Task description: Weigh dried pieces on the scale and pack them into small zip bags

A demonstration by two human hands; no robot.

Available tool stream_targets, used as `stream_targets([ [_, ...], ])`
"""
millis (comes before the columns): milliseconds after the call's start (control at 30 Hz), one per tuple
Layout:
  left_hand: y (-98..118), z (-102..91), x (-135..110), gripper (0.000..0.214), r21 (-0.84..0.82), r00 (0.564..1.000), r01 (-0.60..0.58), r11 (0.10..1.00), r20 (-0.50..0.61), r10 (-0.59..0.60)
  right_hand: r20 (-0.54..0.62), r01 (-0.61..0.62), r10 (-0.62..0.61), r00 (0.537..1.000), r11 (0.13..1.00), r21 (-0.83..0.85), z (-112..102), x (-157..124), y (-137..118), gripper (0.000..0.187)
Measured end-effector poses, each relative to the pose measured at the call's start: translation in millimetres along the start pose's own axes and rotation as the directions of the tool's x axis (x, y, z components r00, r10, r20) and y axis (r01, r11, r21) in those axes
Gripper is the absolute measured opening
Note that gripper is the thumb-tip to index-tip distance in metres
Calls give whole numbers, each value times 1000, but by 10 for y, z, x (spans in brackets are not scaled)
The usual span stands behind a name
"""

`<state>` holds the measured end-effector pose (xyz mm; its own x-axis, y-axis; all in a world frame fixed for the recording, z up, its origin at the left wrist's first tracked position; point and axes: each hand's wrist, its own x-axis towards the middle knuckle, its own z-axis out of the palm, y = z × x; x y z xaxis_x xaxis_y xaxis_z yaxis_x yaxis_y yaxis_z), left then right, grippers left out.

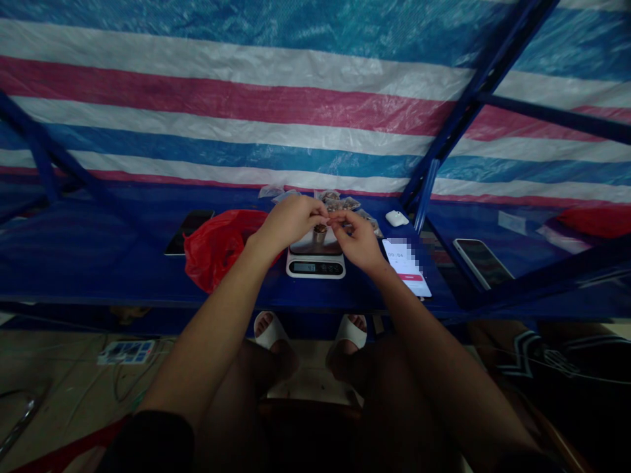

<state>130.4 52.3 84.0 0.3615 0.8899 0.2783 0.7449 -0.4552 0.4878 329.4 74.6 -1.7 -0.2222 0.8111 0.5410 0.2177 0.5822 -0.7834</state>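
A white digital scale [316, 267] with a lit display sits in front of me on the blue table. On its plate stands a small metallic cup [319, 234] with something dark in it. Just above and behind the cup, my left hand [294, 215] and my right hand [355, 235] meet at the fingertips. Both hands are closed in a pinch; what lies between the fingers is too small to make out. Behind them lie clear plastic bags [340, 202] with brownish contents, partly hidden by my hands.
A red plastic bag [211, 253] lies left of the scale, with a dark phone [182, 238] beyond it. To the right are a lit phone [405, 269], a white earbud case [396, 218] and another phone [483, 263]. Blue metal posts [426, 190] rise at the table's back.
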Motion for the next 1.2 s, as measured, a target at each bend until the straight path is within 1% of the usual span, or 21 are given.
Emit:
stream_targets([
  [100,-35,4,-24,20,-121,999,14,993,-32,-18,-10,2,-2,1000,1000,-11,-2,-1,7,17],
  [200,-49,-12,-65,23,-158,999,16,987,-31,-21,-1,1,-1,1000,1000,-6,-1,-4,10,17],
  [367,-80,-30,-115,31,-94,1000,-12,995,25,14,13,-6,6,1000,1000,-14,-4,-10,3,18],
  [467,-119,12,-108,31,-104,1000,-11,995,6,12,32,2,-1,999,1000,-32,-11,-12,-14,19],
  [600,-129,61,-95,27,-128,1000,-13,992,-21,11,35,-4,5,999,999,-43,-21,-14,-45,21],
  [667,-108,58,-102,25,-90,1000,-10,996,-19,8,35,-14,16,999,998,-53,-25,-15,-61,21],
  [800,-47,16,-146,21,40,999,32,999,-28,-31,32,-22,25,999,997,-75,-33,-16,-88,21],
  [933,-16,-82,-199,21,96,997,37,995,-71,-31,26,-28,31,999,994,-107,-37,-24,-114,22],
  [1033,-37,-235,-262,26,105,993,79,991,-96,-69,26,-38,42,999,992,-120,-43,-29,-126,23],
  [1067,-56,-304,-295,26,112,991,112,987,-80,-104,25,-37,40,999,992,-118,-47,-29,-130,23],
  [1133,-119,-460,-383,25,148,976,215,965,-1,-217,19,-18,20,1000,993,-119,-58,-29,-151,24],
  [1167,-165,-541,-435,23,178,955,276,944,59,-291,15,-1,3,1000,991,-132,-61,-29,-174,24],
  [1200,-219,-617,-490,21,210,924,338,918,113,-366,9,25,-24,1000,987,-156,-59,-32,-208,24],
])
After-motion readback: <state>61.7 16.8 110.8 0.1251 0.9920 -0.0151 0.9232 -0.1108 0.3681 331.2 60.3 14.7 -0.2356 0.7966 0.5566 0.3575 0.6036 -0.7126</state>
